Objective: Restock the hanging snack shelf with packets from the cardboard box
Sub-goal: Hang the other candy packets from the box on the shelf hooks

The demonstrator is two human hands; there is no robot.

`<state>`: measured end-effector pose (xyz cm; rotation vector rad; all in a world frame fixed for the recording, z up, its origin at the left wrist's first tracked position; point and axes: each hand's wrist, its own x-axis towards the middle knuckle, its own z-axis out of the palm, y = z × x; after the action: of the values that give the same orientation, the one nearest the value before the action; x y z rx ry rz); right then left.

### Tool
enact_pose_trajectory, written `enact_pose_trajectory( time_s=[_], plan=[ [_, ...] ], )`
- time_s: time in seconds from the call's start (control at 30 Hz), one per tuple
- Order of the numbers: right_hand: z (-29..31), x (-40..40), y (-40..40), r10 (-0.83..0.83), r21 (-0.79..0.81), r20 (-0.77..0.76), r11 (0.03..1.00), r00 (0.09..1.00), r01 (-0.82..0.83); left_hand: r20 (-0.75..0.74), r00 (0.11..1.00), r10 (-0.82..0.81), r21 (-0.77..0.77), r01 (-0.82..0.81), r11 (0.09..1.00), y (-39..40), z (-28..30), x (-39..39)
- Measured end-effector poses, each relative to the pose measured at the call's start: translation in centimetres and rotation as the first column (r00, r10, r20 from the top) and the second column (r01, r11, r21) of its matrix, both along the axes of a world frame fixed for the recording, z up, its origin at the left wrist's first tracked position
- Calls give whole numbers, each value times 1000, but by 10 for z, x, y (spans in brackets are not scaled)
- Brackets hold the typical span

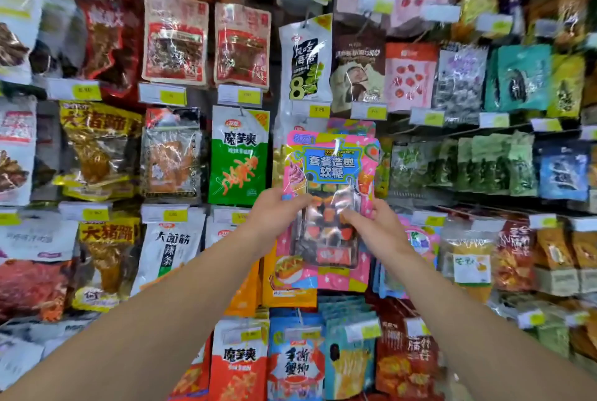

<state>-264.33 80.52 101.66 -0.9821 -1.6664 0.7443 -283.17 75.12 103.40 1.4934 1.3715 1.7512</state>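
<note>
Pink candy packet (329,203) upright at frame centre against the hanging shelf (239,95), left hand (277,211) pinching its left edge, right hand (371,223) gripping its right edge, green packet (239,155) just left

A retail shop's snack aisle — a wall of hanging packets (239,155) fills the view from edge to edge, row above row. Each row carries small white-and-yellow price tags (162,94) clipped in front of the goods, some with printed prices that are blurred. The bags, in glossy plastic with bold printed lettering, hang several deep in matching stacks: red packs of dried meat (174,39), a white seaweed packet (306,58), pink fruit pouches (410,77). To the right, flat shelves (484,197) hold standing green and blue bags (562,171) — stock displayed for sale, not stored.
</note>
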Motion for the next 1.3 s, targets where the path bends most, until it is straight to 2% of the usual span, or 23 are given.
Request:
enact_pose_trajectory(
  time_s=[0.2,0.33,0.47,0.63,0.73,0.87,0.93,1.13,1.3],
  plan=[
    [24,11,58,14,38,12,999,1000,-14,-21,1000,-11,40,12,999,63,16,-8],
    [52,26,106,-30,106,-38,994,999,34,-28,999,38,86,-36,996,97,24,-10],
    [84,39,145,-23,178,-35,984,999,29,-2,995,101,64,-101,993,130,25,-11],
    [123,42,195,29,241,-21,970,999,-23,-36,969,244,51,-242,969,173,38,1],
    [146,45,212,44,297,-2,954,999,-41,-10,960,278,44,-278,960,189,51,15],
    [167,46,226,145,334,47,930,988,-153,-3,943,334,66,-333,941,204,57,35],
    [173,48,234,187,350,11,920,982,-179,-8,941,340,69,-338,938,211,61,42],
    [188,62,239,349,365,-251,898,903,-245,-9,945,327,115,-324,939,221,71,58],
    [202,65,233,384,371,-211,882,899,-290,7,941,338,118,-336,934,222,86,75]
  ],
)
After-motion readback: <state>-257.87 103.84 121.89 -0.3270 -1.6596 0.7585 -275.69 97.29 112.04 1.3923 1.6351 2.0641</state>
